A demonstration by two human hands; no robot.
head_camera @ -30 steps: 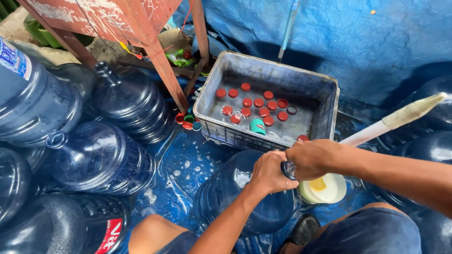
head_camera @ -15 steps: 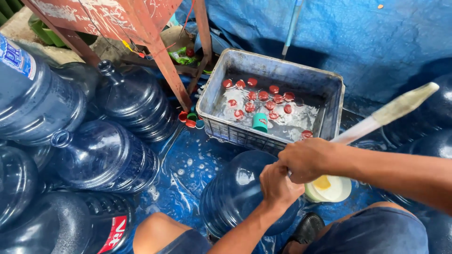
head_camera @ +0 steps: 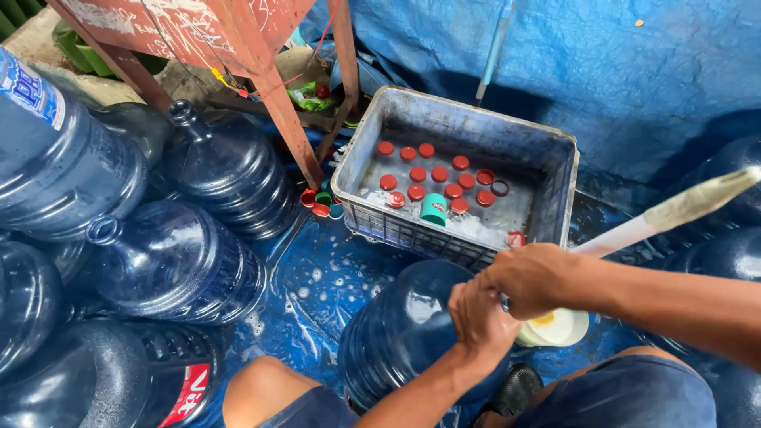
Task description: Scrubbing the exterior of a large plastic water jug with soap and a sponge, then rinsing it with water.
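Head view: both hands meet at the neck of a big blue water jug (head_camera: 412, 333), which stands between the person's knees, low centre of frame. Left hand (head_camera: 479, 317) is wrapped around the jug's neck, fingers closed on it. Right hand (head_camera: 527, 277) sits just above, touching the left, clamped on a white-handled brush (head_camera: 658, 218) whose handle angles out toward 2 o'clock. Brush head not visible, hidden by the hands. A small white dish w/ yellow soap (head_camera: 559, 326) sits right beside the jug at 3 o'clock. At 12 o'clock from the jug, just beside it: a grey plastic crate (head_camera: 476, 127) holding shallow water, red caps (head_camera: 432, 178) scattered in it, plus one teal cap (head_camera: 434, 208). More blue jugs (head_camera: 170, 261) lie piled at 9 o'clock. Wet blue tarp (head_camera: 317, 277) w/ suds underfoot. Rusty red metal stand (head_camera: 269, 71) at 11 o'clock.
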